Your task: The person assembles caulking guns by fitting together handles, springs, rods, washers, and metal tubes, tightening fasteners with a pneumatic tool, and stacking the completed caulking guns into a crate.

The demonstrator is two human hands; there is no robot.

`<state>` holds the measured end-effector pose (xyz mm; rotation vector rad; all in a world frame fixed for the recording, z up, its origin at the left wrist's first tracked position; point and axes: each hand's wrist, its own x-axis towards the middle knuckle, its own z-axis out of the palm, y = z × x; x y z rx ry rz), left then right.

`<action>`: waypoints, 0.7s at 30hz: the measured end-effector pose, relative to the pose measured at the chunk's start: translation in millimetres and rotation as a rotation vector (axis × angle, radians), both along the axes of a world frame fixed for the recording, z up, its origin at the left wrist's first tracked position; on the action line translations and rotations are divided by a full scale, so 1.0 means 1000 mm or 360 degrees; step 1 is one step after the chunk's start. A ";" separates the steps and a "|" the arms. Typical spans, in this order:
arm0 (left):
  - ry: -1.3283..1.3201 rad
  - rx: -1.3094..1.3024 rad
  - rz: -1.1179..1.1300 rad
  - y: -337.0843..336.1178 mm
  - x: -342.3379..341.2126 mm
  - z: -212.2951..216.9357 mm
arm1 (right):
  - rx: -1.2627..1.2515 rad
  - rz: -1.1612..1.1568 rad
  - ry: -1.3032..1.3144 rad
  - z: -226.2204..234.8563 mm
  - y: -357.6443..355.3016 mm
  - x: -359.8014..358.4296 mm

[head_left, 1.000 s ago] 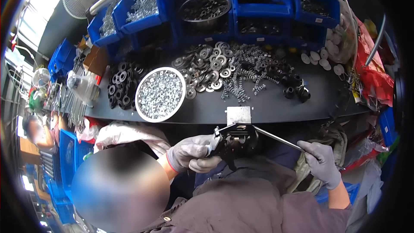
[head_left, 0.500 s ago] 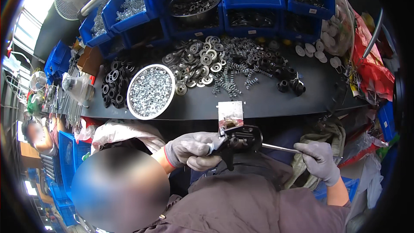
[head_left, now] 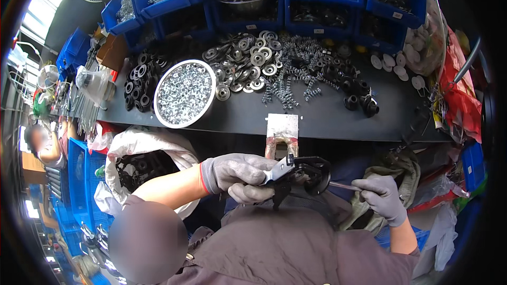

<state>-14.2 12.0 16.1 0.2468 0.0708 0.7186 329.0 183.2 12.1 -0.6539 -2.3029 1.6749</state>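
Note:
My left hand [head_left: 240, 177], in a grey glove, is closed around the silver end of a black metal assembly [head_left: 316, 171] in front of my torso. A rounded black housing forms the assembly's right side. From there a thin metal rod [head_left: 343, 185] runs to my right hand [head_left: 381, 198], also gloved, whose fingers are wrapped round it. How the rod meets the assembly inside is hidden. Just beyond, a metal plate fixture [head_left: 282, 125] with a notched, reddish lower part juts from the table edge, apart from the assembly.
On the dark table [head_left: 237, 113] lie a white bowl of nuts [head_left: 186, 94], metal discs [head_left: 253, 63], springs [head_left: 296, 76] and black bushings [head_left: 364, 103]. Blue bins [head_left: 322, 8] line the back. A white sack [head_left: 124, 145] of black parts stands at left; another person [head_left: 50, 145] is farther left.
The assembly has come away from the plate fixture, uncovering its notch. My right hand has moved left toward the assembly, leaving less rod between them. The view has shifted, showing the sack's open mouth.

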 end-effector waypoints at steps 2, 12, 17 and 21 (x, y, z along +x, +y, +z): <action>-0.0005 -0.0005 0.0022 0.000 0.001 -0.001 | -0.0430 -0.0008 -0.0148 0.006 0.001 -0.002; -0.0140 -0.0001 0.0041 0.000 -0.001 -0.015 | 0.0634 -0.0067 0.0205 -0.012 -0.014 -0.008; -0.0063 -0.0128 0.0044 0.004 -0.006 -0.012 | -0.0608 -0.0077 -0.0257 -0.010 -0.020 -0.005; -0.0084 -0.0060 0.0015 0.009 -0.008 -0.017 | 0.0461 -0.0136 0.0052 -0.012 -0.025 -0.011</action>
